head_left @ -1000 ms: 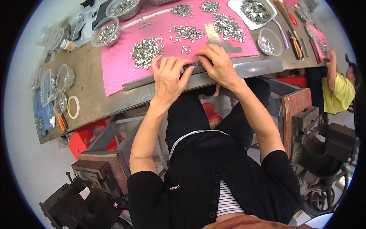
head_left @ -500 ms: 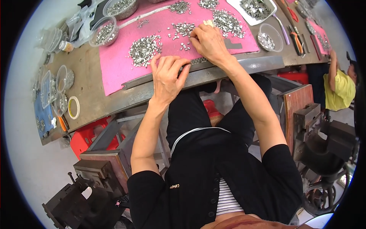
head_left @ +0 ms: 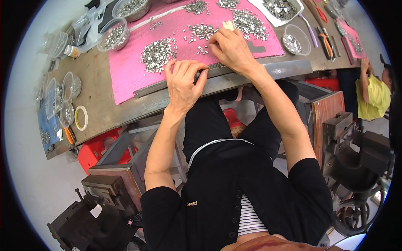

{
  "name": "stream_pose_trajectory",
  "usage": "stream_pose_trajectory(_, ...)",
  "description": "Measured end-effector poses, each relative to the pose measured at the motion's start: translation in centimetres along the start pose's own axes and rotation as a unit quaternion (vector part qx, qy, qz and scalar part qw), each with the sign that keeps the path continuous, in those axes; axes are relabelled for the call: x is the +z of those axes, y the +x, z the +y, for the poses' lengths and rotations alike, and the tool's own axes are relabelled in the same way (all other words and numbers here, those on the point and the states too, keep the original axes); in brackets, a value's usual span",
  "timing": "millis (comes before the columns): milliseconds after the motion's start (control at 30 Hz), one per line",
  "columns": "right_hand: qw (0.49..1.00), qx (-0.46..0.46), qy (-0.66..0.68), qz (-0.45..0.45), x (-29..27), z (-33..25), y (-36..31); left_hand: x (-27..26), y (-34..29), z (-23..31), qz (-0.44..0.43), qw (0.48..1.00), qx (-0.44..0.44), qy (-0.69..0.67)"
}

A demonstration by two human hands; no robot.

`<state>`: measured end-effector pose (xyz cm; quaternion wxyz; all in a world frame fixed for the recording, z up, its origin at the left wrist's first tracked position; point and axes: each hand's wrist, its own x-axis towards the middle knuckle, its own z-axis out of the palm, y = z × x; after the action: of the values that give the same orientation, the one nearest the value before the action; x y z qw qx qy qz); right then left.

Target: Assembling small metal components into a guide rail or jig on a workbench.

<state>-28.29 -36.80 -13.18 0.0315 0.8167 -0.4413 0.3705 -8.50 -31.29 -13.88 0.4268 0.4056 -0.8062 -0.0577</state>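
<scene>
A long grey metal rail point(head_left: 153, 88) lies along the front edge of the pink mat point(head_left: 120, 79), with a row of small metal pieces point(head_left: 216, 65) set along part of it. My left hand point(head_left: 183, 81) bends over the rail, fingers curled and thumb close to the index finger; something dark shows in the gap between them. To the right, my right hand point(head_left: 231, 49) is closed with its fingertips pointing down at the mat, beside loose silvery pieces point(head_left: 202, 50). Whatever the right fingertips hold is hidden. Larger heaps of pieces point(head_left: 158, 55) lie beyond my hands.
Clear tubs of metal pieces point(head_left: 113, 37) stand at the back left, a white tray point(head_left: 298, 9) and a round tub point(head_left: 296, 40) at the right. Orange-handled pliers point(head_left: 324, 45) lie farther right. A tape roll point(head_left: 81, 118) lies left. A person in yellow point(head_left: 370, 98) sits at far right.
My right hand has shifted very slightly. The left hand stays over the rail in nearly the same pose. At far right the other person's arm has moved a little.
</scene>
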Motion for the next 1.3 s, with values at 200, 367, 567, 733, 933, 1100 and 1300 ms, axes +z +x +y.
stream_pose_trajectory(200,0.992,0.013,0.104,-0.068,-2.5,-2.0,-1.9,-0.1,0.0,-0.2,0.005,1.000,-0.012,-0.018)
stream_pose_trajectory(367,0.992,-0.013,0.098,-0.074,-2.3,-2.7,-3.2,-0.6,0.2,-0.3,0.009,0.996,-0.054,-0.070)
stream_pose_trajectory(567,0.991,-0.022,0.121,-0.052,-2.3,-2.7,-3.6,-0.8,0.1,-0.3,-0.010,0.996,-0.056,-0.075)
stream_pose_trajectory(733,0.991,0.023,0.127,-0.041,-2.1,-2.1,-2.2,-1.0,0.1,-0.2,-0.012,0.996,-0.053,-0.065)
stream_pose_trajectory(933,0.991,0.050,0.104,-0.060,-0.2,-1.3,-0.4,-0.9,-0.1,-0.8,-0.019,0.996,-0.048,-0.077)
stream_pose_trajectory(1100,0.992,0.076,0.067,-0.079,0.5,-0.9,0.2,-1.3,-0.1,-0.9,-0.032,0.995,-0.043,-0.085)
stream_pose_trajectory(1300,0.995,0.044,0.049,-0.076,0.5,-0.6,0.2,-1.4,0.0,-0.9,-0.040,0.994,-0.042,-0.092)
